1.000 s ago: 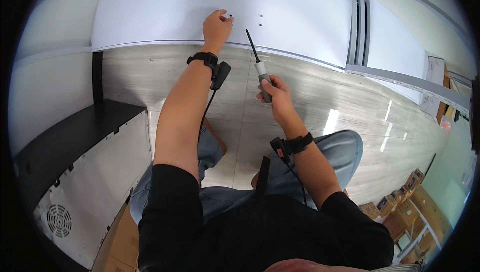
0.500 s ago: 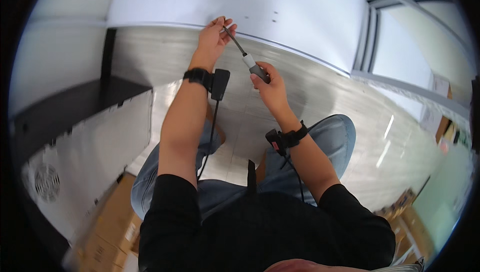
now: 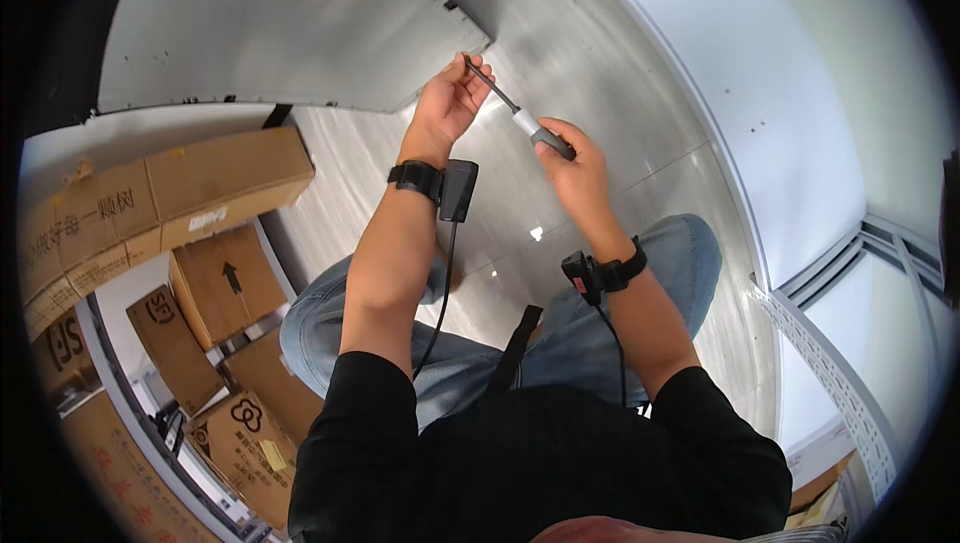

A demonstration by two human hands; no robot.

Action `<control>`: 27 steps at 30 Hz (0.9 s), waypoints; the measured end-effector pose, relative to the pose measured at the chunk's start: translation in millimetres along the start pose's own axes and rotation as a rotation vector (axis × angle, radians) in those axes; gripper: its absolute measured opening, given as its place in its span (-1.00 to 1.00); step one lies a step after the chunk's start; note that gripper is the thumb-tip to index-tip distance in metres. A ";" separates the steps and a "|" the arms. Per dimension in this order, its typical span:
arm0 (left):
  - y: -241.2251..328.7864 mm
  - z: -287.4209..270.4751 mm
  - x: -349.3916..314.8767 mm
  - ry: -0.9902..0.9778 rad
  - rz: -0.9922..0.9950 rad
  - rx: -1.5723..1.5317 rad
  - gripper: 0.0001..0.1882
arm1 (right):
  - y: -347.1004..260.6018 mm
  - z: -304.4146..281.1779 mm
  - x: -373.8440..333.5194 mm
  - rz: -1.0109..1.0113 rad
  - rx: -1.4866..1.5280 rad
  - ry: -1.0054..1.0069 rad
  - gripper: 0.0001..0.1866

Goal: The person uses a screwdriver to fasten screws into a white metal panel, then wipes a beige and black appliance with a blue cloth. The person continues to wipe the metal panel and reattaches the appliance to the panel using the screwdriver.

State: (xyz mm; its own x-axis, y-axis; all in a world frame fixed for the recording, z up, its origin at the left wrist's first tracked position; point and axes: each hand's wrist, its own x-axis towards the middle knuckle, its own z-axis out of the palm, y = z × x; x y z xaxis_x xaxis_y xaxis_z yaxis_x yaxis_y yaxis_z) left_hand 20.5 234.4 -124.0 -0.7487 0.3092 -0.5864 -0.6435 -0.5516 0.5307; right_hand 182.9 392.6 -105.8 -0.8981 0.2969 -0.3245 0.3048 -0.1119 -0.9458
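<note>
Screwdriver (image 3: 526,122) held above the floor (image 3: 590,73); right hand (image 3: 580,168) wrapped round its grey handle (image 3: 552,143); left hand (image 3: 452,103) at its tip (image 3: 469,63), pinch unclear; probably light, rigid, best gripped by the handle.

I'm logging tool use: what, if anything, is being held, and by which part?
The right hand holds a screwdriver, its grip on the grey handle. The left hand is at the shaft's far end; whether it holds anything cannot be told.
</note>
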 end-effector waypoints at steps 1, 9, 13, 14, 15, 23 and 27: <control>0.7 -13.4 -2.4 0.002 0.007 -0.017 -0.80 | 3.9 6.7 -0.4 0.046 0.023 -0.021 -0.69; 13.0 -101.1 -10.3 0.064 0.043 -0.038 -0.81 | 32.8 58.9 3.7 0.206 0.010 -0.121 -0.68; 28.5 -138.7 -5.2 0.080 0.040 -0.010 -0.80 | 50.3 88.1 10.8 0.167 -0.092 -0.160 -0.70; 31.0 -148.3 -4.2 0.092 0.035 0.015 -0.80 | 56.7 96.1 11.7 0.139 -0.129 -0.153 -0.70; 36.7 -156.7 -4.6 0.103 0.037 0.045 -0.79 | 62.1 105.3 12.8 0.106 -0.159 -0.149 -0.70; 78.8 -229.6 8.2 0.078 -0.006 0.145 -0.80 | 83.5 168.4 24.2 0.125 -0.244 -0.178 -0.70; 95.4 -246.6 10.7 0.066 0.008 0.206 -0.79 | 83.0 190.4 30.7 0.266 -0.154 -0.203 -0.70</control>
State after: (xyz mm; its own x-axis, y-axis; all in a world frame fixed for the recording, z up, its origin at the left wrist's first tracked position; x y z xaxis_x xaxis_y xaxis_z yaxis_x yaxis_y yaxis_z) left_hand -9.6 -6.0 -230.6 -0.7459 0.2507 -0.6171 -0.6619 -0.3817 0.6451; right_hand 120.2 211.8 -192.3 -0.8208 0.0803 -0.5655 0.5665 -0.0110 -0.8240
